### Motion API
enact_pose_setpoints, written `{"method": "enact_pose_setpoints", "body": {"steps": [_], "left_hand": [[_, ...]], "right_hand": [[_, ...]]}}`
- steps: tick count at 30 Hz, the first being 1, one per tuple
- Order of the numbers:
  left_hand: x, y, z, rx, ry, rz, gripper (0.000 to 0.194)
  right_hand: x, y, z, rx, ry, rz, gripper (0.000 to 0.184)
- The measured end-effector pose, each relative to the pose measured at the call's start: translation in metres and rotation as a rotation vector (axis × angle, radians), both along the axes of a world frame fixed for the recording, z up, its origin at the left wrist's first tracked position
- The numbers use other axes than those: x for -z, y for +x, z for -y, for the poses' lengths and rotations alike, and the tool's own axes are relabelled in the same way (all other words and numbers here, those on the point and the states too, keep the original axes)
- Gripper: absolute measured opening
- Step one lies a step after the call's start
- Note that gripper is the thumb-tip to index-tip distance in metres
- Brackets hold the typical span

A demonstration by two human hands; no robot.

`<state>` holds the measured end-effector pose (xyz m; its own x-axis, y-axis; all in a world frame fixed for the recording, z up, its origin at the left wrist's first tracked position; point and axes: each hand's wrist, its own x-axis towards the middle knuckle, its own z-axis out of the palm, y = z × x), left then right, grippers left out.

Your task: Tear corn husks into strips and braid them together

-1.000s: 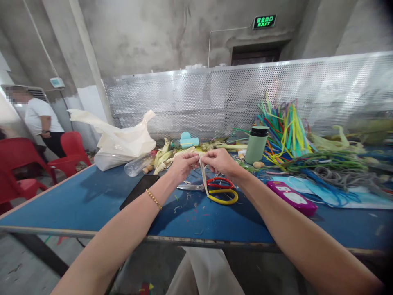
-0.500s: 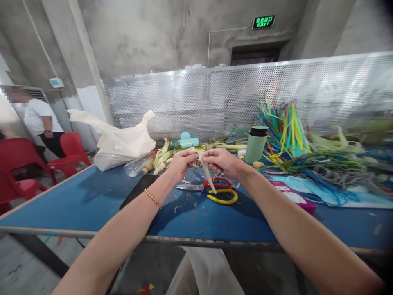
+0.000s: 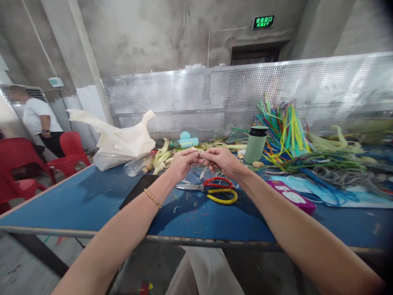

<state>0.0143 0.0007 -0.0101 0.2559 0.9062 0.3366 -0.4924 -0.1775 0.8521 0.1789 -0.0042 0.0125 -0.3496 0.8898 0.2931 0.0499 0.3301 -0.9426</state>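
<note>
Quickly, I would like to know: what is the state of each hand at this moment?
Left hand: closed, pinching a pale strip.
Right hand: closed, pinching the same pale strip.

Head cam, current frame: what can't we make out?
All in the head view:
Pale strip: mostly hidden by the left hand and right hand.
Black slab: right side covered by the left forearm.
Purple box: partly behind the right forearm; print too small.
White plastic bag: inside hidden by its sides.
Blue table: cut off by the right frame edge.
</note>
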Motion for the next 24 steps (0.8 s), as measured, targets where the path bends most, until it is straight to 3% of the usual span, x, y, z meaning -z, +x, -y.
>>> {"method": "enact_pose_setpoints", "body": {"steps": [10,17,20,24], "left_hand": [[0.002,0.004,-0.005,-0.147,0.02,0.056,0.024],[-0.004,0.0,-0.002,-0.152,-0.015,0.106,0.021],[-0.004,0.001,0.0,-0.13,0.006,0.094,0.023],[0.001,0.005,0.0,-0.088,0.055,0.054,0.023]], "right_hand": [[0.005,-0.004,-0.002,-0.167,0.036,-0.078,0.031],[0.006,0.007,-0.01,0.055,0.134,0.239,0.029],[-0.003,0.008,-0.008,0.102,0.031,0.042,0.031],[-0.005,0.002,-0.005,0.001,-0.15,-0.259,0.033]]}}
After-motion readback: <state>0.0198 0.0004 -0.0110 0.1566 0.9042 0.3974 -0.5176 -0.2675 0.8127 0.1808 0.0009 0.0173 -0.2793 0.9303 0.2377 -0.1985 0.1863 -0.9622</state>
